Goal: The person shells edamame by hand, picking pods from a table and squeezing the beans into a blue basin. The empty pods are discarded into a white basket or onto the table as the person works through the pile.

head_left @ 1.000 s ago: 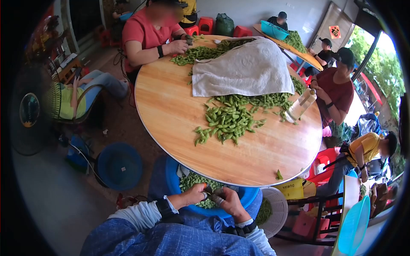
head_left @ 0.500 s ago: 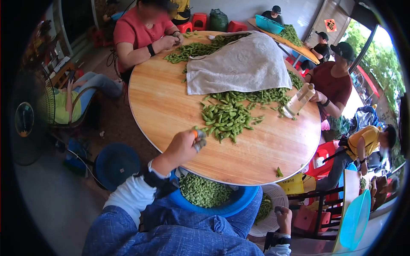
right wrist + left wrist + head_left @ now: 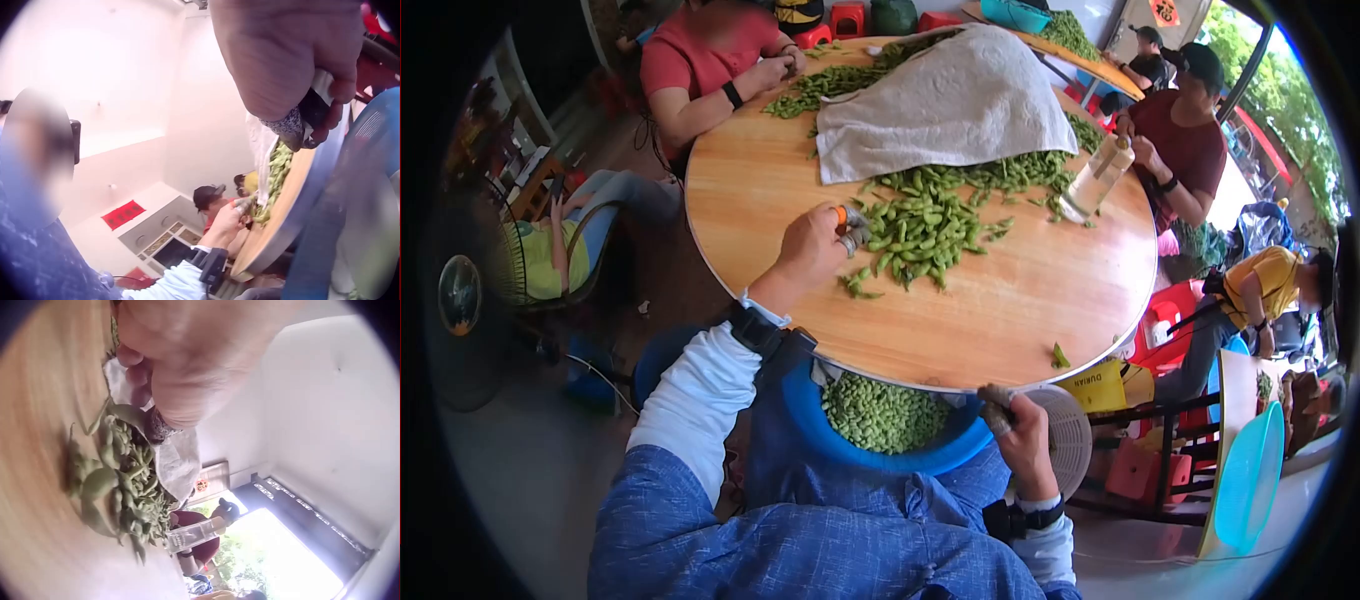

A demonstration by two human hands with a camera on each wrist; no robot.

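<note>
Over the near left part of a green pod pile [image 3: 925,235] on the round table [image 3: 770,210], my left hand [image 3: 808,258] reaches in with wrapped fingertips. The left wrist view shows its thumb and curled fingers pinching a pod [image 3: 128,414]. My right hand [image 3: 1028,445] is above the table's near edge, beside a blue tub [image 3: 800,405] of shelled beans [image 3: 880,415]. Its fingers are curled, with dark and speckled wraps [image 3: 284,128] on the tips; no pod shows in them.
A pale towel [image 3: 950,105] covers the pile's far part. A clear bottle [image 3: 1095,182] stands at the right. A white basket [image 3: 1070,440] sits right of the tub. Two people in red [image 3: 700,60] and dark red [image 3: 1185,130] sit at the table; a fan [image 3: 462,290] stands left.
My left hand went from the tub up to the pile and deeper into its edge. My right hand left the tub, dropped beside the basket, then rose to the table edge.
</note>
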